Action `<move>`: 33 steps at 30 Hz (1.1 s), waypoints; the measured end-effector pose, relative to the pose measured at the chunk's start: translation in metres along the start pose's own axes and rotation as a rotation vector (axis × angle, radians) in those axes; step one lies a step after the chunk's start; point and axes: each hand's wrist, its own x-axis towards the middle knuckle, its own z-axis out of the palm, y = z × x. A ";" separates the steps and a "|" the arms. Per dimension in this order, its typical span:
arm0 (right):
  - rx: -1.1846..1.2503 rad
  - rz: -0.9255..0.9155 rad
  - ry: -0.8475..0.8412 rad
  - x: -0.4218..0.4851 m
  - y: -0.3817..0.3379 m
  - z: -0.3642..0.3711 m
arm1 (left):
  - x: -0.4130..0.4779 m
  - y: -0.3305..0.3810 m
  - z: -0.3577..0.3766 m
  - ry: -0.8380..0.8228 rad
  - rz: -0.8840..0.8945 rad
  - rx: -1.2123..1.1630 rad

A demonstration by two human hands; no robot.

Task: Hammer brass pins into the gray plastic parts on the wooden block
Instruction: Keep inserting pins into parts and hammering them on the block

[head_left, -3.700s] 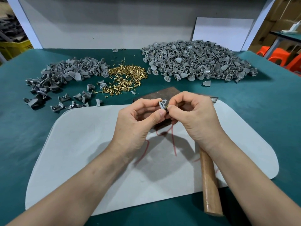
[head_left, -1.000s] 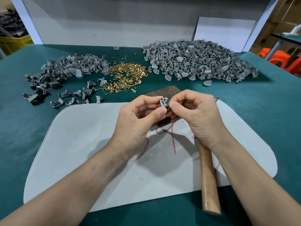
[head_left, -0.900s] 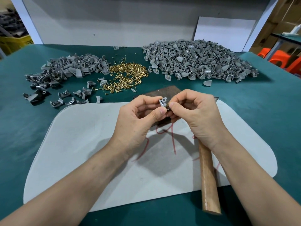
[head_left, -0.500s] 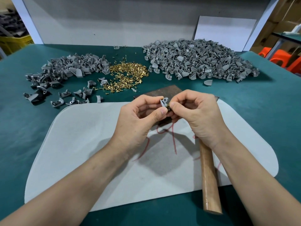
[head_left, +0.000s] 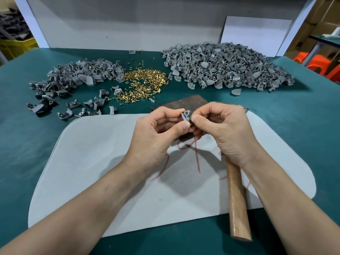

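Over the near edge of the wooden block (head_left: 185,103), the left hand (head_left: 154,133) pinches a gray plastic part (head_left: 185,115) between thumb and forefinger. The right hand (head_left: 226,129) pinches a brass pin (head_left: 190,119) against the part's side, as I watch through the head camera. A wooden-handled hammer (head_left: 237,205) lies on the pale mat (head_left: 92,172) beneath the right wrist. A scatter of loose pins (head_left: 145,83) sits between the smaller heap of parts (head_left: 81,74) and the larger heap (head_left: 224,65).

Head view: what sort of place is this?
Likely a small factory's hand-assembly bench: large heaps of identical gray parts, a pile of loose brass pins and a hammer lie on a green table.
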 end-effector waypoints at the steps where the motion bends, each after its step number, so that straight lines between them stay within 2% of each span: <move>1: -0.001 -0.001 -0.002 0.000 0.000 0.000 | 0.000 0.000 0.000 -0.003 -0.001 0.001; 9: 0.033 -0.012 -0.016 0.000 0.000 -0.001 | 0.001 0.001 0.000 -0.002 -0.016 -0.034; 18: 0.295 0.104 -0.066 0.002 0.003 -0.002 | 0.003 0.001 0.003 0.038 -0.050 -0.185; 23: 0.263 0.102 -0.042 0.002 0.000 -0.004 | 0.005 0.000 0.001 0.041 -0.061 -0.180; 25: 0.112 0.086 0.053 0.004 -0.001 -0.006 | 0.005 0.000 0.001 0.042 -0.030 -0.129; 26: -0.073 0.081 0.151 0.006 0.000 -0.009 | 0.005 0.000 -0.001 0.053 -0.002 -0.069; 28: -0.616 0.138 0.351 0.011 0.005 -0.022 | 0.006 0.000 -0.005 0.096 0.071 0.096; 29: -0.850 0.222 0.388 0.012 0.007 -0.030 | 0.007 0.000 -0.007 0.114 0.101 0.158; 30: -0.976 0.327 0.376 0.011 0.008 -0.036 | 0.007 -0.001 -0.009 0.127 0.122 0.193; 33: -1.082 0.531 0.291 0.010 0.012 -0.041 | 0.007 -0.002 -0.011 0.148 0.133 0.236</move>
